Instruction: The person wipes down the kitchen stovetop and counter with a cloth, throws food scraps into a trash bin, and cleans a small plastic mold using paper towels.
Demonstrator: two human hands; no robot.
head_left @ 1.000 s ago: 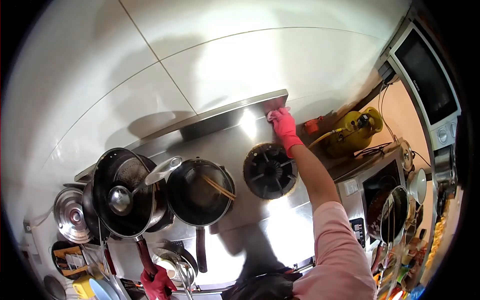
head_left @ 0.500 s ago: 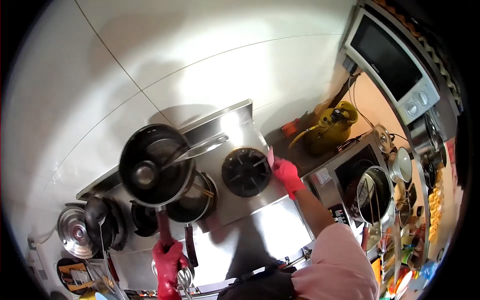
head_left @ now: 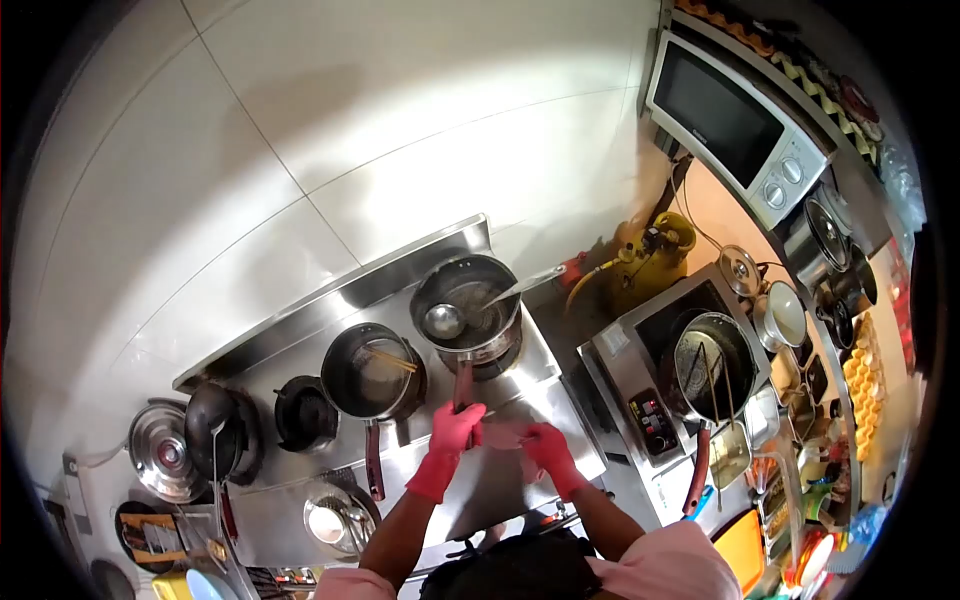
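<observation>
The left hand (head_left: 453, 440), pink-gloved, grips the brown handle (head_left: 463, 382) of a dark pot (head_left: 478, 291) over a burner (head_left: 499, 367), a ladle (head_left: 443, 321) leaning inside, and rightward I see a pale pink cloth (head_left: 503, 435), then the gloved right hand (head_left: 550, 455) pinching its edge.

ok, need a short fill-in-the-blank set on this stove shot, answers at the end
1. The left hand and right hand, with a cloth between them, are gloved in ____.
2. The left hand grips the ____ of the pot that holds the ladle.
3. In the neighbouring pot rests a pair of ____.
4. The gas cylinder is ____ in colour.

Missing words: pink; handle; chopsticks; yellow.
</observation>
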